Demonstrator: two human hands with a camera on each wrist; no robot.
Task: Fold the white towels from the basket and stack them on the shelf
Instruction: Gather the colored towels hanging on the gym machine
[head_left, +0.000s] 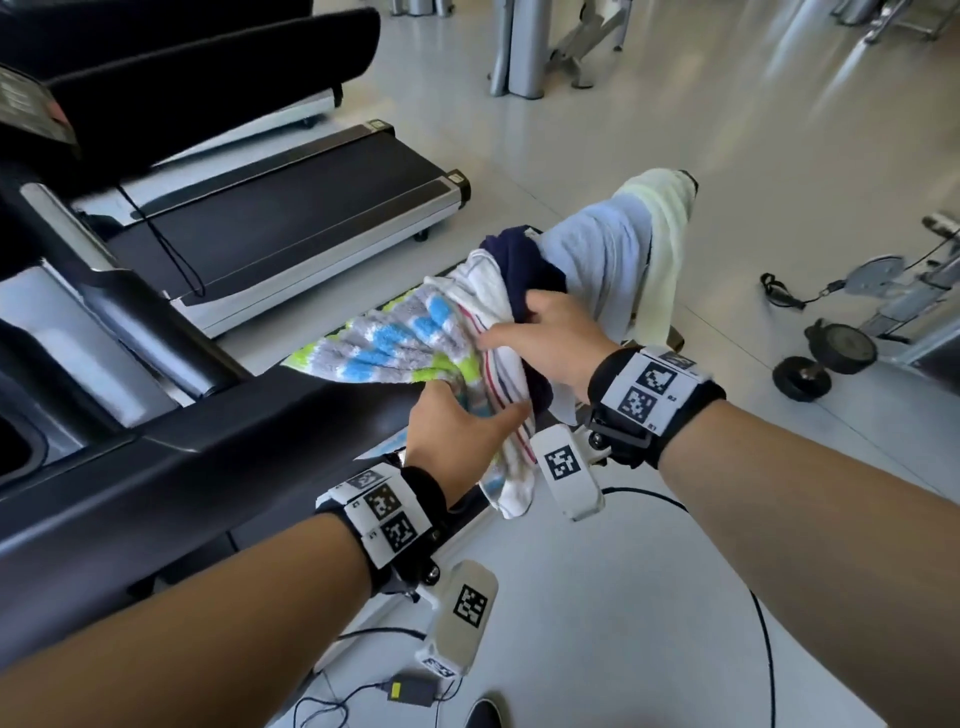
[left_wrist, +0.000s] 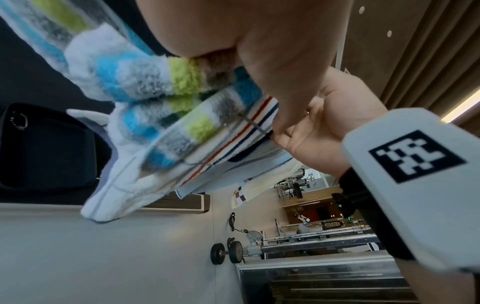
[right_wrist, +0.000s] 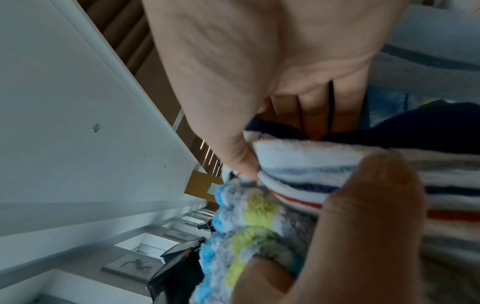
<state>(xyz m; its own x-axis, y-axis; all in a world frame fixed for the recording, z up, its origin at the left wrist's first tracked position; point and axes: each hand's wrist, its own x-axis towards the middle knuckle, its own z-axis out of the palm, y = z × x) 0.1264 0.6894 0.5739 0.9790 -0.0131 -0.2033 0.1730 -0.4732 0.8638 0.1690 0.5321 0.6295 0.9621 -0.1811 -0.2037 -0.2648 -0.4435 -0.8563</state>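
Towels (head_left: 498, 322) bunched over the treadmill rail (head_left: 208, 431), both hands gripping.

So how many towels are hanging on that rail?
5 that I can tell, along the treadmill rail: checked towel nearest, then striped towel, navy towel, pale blue towel, cream towel farthest. More may be hidden underneath.

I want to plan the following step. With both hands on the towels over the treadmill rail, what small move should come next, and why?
Probably lift the white striped towel free of the others. The right hand and left hand both grip it, but it lies bunched between the fluffy towel and the navy cloth on the rail, so it cannot be folded there.
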